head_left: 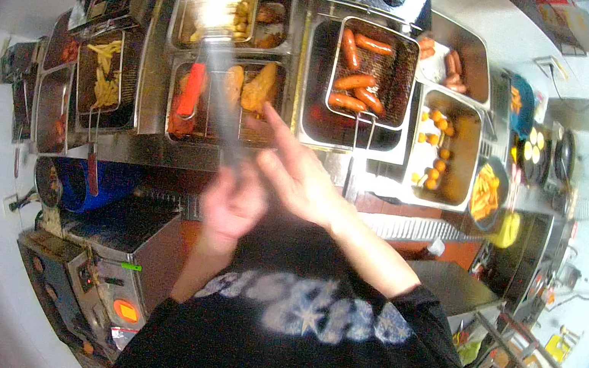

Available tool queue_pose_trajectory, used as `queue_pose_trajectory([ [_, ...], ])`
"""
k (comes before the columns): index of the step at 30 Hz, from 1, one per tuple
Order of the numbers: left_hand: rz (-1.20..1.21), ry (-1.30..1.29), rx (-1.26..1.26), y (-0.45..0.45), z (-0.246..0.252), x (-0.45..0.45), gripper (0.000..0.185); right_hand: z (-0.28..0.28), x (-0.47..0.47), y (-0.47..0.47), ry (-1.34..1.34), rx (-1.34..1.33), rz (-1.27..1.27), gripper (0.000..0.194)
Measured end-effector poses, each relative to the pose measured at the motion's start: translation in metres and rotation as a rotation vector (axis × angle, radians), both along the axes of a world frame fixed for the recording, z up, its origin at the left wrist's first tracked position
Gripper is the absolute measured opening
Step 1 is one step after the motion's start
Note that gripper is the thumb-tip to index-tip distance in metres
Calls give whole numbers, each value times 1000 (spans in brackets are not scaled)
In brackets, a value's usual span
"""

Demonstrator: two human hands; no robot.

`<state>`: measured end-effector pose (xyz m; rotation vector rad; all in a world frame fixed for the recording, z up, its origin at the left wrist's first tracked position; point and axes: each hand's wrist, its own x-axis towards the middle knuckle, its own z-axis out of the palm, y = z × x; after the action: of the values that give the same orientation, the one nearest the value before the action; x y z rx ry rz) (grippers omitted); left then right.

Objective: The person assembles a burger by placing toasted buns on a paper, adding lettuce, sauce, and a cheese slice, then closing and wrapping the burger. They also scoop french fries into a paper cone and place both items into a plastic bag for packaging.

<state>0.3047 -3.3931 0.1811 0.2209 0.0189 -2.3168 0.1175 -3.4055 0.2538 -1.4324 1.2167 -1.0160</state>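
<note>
My left hand [233,203] grips a long-handled metal utensil [224,80], raised over the trays. Its handle is motion-blurred and its far end is washed out to bright white, so its exact kind cannot be told. My right hand [298,176] is just to the right with fingers spread, holding nothing I can see. Its fingertips point toward a metal tray holding golden fried cutlets [259,86]. A red handle [191,89] lies across that tray's left side. To the right, a wire fryer basket [402,85] holds several browned sausages [355,83].
At left, another fryer basket [123,59] holds French fries [101,69]. Trays at right contain sausages [454,70] and small fried balls [436,148]. A dark bowl of fries [486,191] stands farther right. A basket handle [353,176] juts over the counter edge.
</note>
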Motion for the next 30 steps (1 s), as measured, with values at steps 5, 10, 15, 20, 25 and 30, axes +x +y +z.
queue_pose_trajectory([
  [5, -476, -140, -253, 8, -1, -86, 35, 1, -63, 26, 143, 385, -502, 34],
  [10, -491, -812, -588, 7, -11, -68, 31, 26, -193, 32, 1130, 41, -489, 47],
  [15, -574, -939, -549, 22, -34, -35, 27, 14, -233, -5, 1535, -313, 104, 36],
  [20, -420, -922, -467, 44, -39, -28, 22, 6, -220, -50, 1721, -355, 229, 41],
  [25, -377, -1070, -575, 81, -22, -45, 24, 30, -221, 2, 1485, -369, 103, 32],
  [30, -417, -1180, -561, 143, -14, -74, 20, 35, -263, 246, 1101, -58, -640, 32],
])
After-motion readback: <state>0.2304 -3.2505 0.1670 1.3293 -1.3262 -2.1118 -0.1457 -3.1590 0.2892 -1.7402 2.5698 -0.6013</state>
